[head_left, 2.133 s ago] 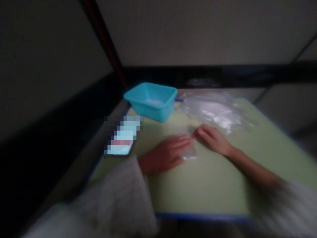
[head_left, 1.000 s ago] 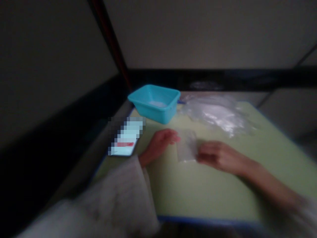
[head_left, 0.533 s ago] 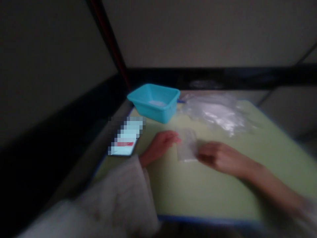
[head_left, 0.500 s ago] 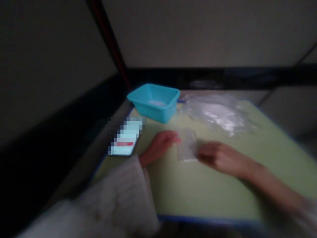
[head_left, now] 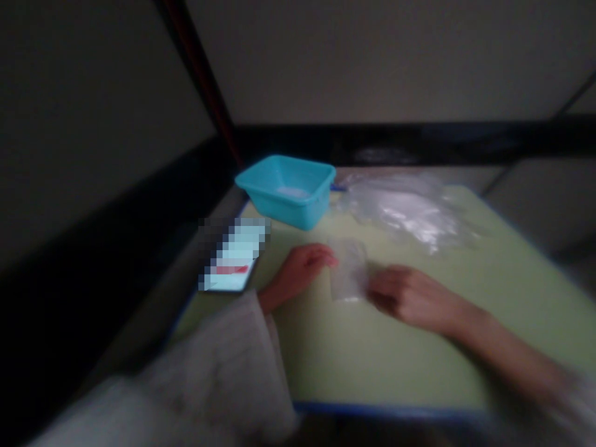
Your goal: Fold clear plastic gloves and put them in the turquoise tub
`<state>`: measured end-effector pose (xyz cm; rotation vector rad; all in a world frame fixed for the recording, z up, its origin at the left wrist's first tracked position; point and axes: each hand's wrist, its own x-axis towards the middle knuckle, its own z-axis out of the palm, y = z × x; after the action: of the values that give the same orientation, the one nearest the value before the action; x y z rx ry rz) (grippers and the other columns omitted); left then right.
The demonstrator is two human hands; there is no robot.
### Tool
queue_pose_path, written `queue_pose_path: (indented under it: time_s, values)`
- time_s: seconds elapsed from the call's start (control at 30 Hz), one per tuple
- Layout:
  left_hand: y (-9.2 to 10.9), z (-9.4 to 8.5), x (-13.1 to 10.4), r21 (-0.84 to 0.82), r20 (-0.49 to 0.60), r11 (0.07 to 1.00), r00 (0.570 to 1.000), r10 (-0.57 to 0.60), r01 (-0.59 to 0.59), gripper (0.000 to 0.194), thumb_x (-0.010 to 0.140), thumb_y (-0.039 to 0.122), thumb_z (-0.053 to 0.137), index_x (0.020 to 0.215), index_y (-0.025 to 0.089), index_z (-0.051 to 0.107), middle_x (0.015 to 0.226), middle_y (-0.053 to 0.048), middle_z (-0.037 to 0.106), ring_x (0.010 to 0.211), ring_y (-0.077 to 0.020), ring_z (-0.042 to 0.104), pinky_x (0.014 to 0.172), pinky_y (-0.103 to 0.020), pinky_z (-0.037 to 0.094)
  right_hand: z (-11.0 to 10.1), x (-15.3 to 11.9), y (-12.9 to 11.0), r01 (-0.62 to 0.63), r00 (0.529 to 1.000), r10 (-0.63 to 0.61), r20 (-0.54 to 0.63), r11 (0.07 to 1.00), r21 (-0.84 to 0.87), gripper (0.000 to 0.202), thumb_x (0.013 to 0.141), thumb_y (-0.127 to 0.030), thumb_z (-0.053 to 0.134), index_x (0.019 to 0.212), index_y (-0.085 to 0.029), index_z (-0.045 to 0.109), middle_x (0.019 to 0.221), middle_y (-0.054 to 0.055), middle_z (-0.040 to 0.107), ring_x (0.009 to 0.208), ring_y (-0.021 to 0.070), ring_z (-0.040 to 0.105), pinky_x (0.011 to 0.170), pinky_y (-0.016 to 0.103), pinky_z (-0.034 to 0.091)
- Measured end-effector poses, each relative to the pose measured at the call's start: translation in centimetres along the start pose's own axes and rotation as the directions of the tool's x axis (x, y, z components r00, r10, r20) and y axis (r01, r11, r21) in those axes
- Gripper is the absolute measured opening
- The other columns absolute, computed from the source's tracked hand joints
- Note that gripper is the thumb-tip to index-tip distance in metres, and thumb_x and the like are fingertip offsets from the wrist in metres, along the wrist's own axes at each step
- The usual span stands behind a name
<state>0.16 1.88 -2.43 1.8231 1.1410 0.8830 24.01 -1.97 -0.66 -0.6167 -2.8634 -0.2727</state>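
A small clear plastic bag (head_left: 348, 273) lies on the yellow-green table (head_left: 382, 360) between my hands. My left hand (head_left: 310, 264) touches the bag's left edge with curled fingers pressed together. At the bag's right edge my right hand (head_left: 395, 292) is closed, its fingertips bent under and partly hidden. The bag looks flat, and its contents, if any, are too blurred to tell.
A turquoise basin (head_left: 302, 211) with something white inside stands at the back left. Behind the bag, to the right, lies a heap of clear plastic bags (head_left: 410, 211). A device with a lit screen (head_left: 237, 254) rests at the table's left edge.
The whole view has shifted slightly, so everything sits a little further left. Both hands keep their places beside the bag.
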Motion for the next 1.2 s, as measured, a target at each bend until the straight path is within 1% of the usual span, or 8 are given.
queue_pose_path:
  time_s: [0.13, 0.33, 0.47, 0.6, 0.8, 0.93, 1.1, 1.2]
  values:
    - [0.0, 0.0, 0.0, 0.008, 0.005, 1.000, 1.000, 0.001, -0.001, 0.021, 0.083, 0.024, 0.048, 0.081, 0.015, 0.067, 0.087, -0.005, 0.072, 0.079, -0.0153, 0.064, 0.066, -0.023, 0.047, 0.3, 0.0, 0.1, 0.004, 0.999, -0.004, -0.051, 1.000, -0.001, 0.025, 0.092, -0.012, 0.046, 0.071, -0.016, 0.061, 0.071, 0.004, 0.058, 0.067, 0.0165, 0.049, 0.063, 0.032, 0.032]
    - [-0.2, 0.0, 0.1, 0.022, 0.016, 1.000, 1.000, 0.008, -0.009, 0.021, 0.084, 0.024, 0.048, 0.081, 0.015, 0.067, 0.087, -0.005, 0.073, 0.080, -0.0154, 0.064, 0.066, -0.023, 0.047, 0.4, 0.1, 0.3, 0.003, 0.996, -0.004, -0.085, 1.000, -0.011, 0.029, 0.092, -0.012, 0.043, 0.068, -0.016, 0.059, 0.068, 0.004, 0.055, 0.066, 0.0158, 0.047, 0.061, 0.032, 0.031]
    - [-0.1, 0.0, 0.1, 0.046, 0.024, 0.998, 0.999, 0.032, -0.033, 0.022, 0.085, 0.023, 0.047, 0.080, 0.015, 0.067, 0.087, -0.004, 0.073, 0.080, -0.0151, 0.064, 0.067, -0.022, 0.047, 0.0, 0.0, 0.6, 0.017, 0.999, -0.016, -0.041, 1.000, 0.023, 0.027, 0.092, -0.014, 0.045, 0.070, -0.016, 0.060, 0.071, 0.004, 0.057, 0.068, 0.0165, 0.049, 0.062, 0.032, 0.034]
    - [0.0, -0.1, 0.0, 0.062, 0.023, 0.997, 0.999, 0.039, -0.041, 0.022, 0.084, 0.022, 0.047, 0.081, 0.015, 0.068, 0.088, -0.004, 0.072, 0.081, -0.0149, 0.064, 0.068, -0.023, 0.047, -0.4, -0.2, 0.6, -0.008, 1.000, 0.007, 0.019, 0.998, 0.067, 0.023, 0.093, -0.014, 0.046, 0.078, -0.015, 0.063, 0.077, 0.005, 0.060, 0.072, 0.0171, 0.053, 0.066, 0.031, 0.038]
    - [-0.2, -0.1, 0.0, 0.040, 0.018, 0.998, 0.999, 0.045, -0.045, 0.023, 0.084, 0.023, 0.047, 0.081, 0.015, 0.069, 0.090, -0.004, 0.072, 0.080, -0.0144, 0.063, 0.070, -0.023, 0.048, -0.4, -0.1, 0.2, -0.030, 0.999, 0.028, 0.040, 0.998, 0.061, 0.021, 0.092, -0.012, 0.048, 0.077, -0.016, 0.063, 0.077, 0.004, 0.061, 0.071, 0.0168, 0.053, 0.066, 0.031, 0.038]
    - [-0.2, -0.2, 0.0, 0.049, 0.017, 0.998, 0.999, 0.045, -0.046, 0.026, 0.084, 0.022, 0.047, 0.080, 0.016, 0.071, 0.094, -0.005, 0.071, 0.079, -0.0141, 0.063, 0.070, -0.024, 0.048, -0.3, 0.1, 0.1, -0.014, 1.000, 0.014, 0.013, 1.000, 0.013, 0.023, 0.091, -0.012, 0.048, 0.073, -0.016, 0.062, 0.073, 0.004, 0.060, 0.068, 0.0171, 0.052, 0.063, 0.032, 0.037]
    - [-0.1, -0.2, 0.0, 0.045, 0.023, 0.999, 1.000, 0.015, -0.016, 0.023, 0.085, 0.022, 0.047, 0.082, 0.016, 0.069, 0.091, -0.004, 0.072, 0.080, -0.0150, 0.064, 0.069, -0.023, 0.048, 0.3, 0.1, 0.2, 0.008, 0.999, -0.008, -0.046, 1.000, -0.001, 0.025, 0.092, -0.012, 0.046, 0.071, -0.016, 0.060, 0.071, 0.005, 0.060, 0.069, 0.0174, 0.054, 0.061, 0.032, 0.040]
    - [0.0, -0.2, 0.1, 0.043, 0.027, 0.999, 1.000, 0.016, -0.017, 0.021, 0.084, 0.022, 0.048, 0.081, 0.016, 0.068, 0.089, -0.004, 0.073, 0.081, -0.0151, 0.064, 0.068, -0.023, 0.048, 0.7, 0.2, 0.3, 0.028, 0.997, -0.027, -0.069, 0.999, 0.021, 0.022, 0.091, -0.011, 0.044, 0.078, -0.013, 0.061, 0.083, 0.009, 0.066, 0.082, 0.0200, 0.060, 0.069, 0.033, 0.047]
